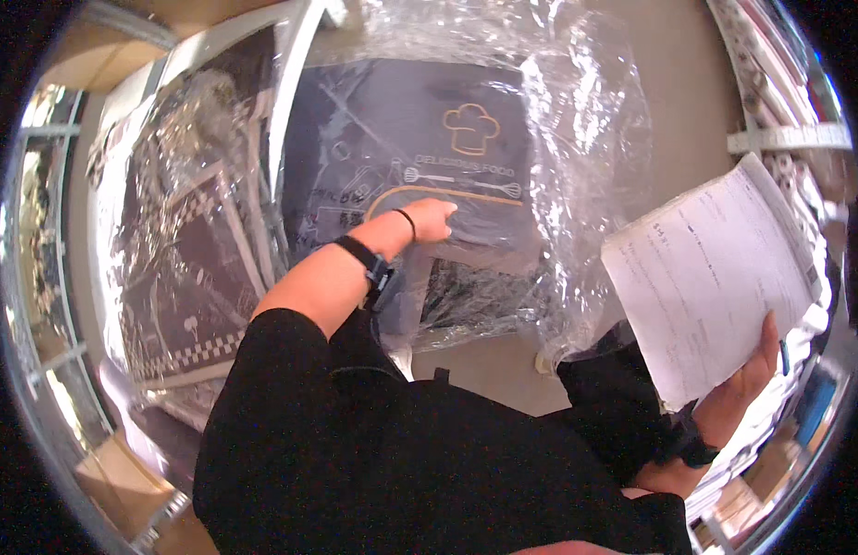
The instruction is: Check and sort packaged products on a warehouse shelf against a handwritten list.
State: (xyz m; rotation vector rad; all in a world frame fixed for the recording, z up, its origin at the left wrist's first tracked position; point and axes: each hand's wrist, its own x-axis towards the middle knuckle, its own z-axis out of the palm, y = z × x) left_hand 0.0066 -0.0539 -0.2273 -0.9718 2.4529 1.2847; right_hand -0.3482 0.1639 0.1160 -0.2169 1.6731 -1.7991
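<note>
My left hand (432, 220) is over a stack of dark grey mats (355, 102) in the middle, its fingers curled together. Whether they pinch anything is too unclear to tell. The top mat carries a chef's hat drawing, whisk shapes and an orange curved line. Clear plastic wrap (577, 176) lies crumpled around the mats and over part of them. At the right, my right hand (748, 375) grips a thick pad of paper (706, 268) by its lower edge. Its top sheet is white with handwritten lines, and it is tilted toward me.
Another plastic-wrapped bundle of dark mats (193, 268) with checkered borders stands at the left. A white metal post (295, 74) rises between the two bundles. Shelving (54, 250) lines the left side, and a rack with a white bar (790, 139) stands at the right.
</note>
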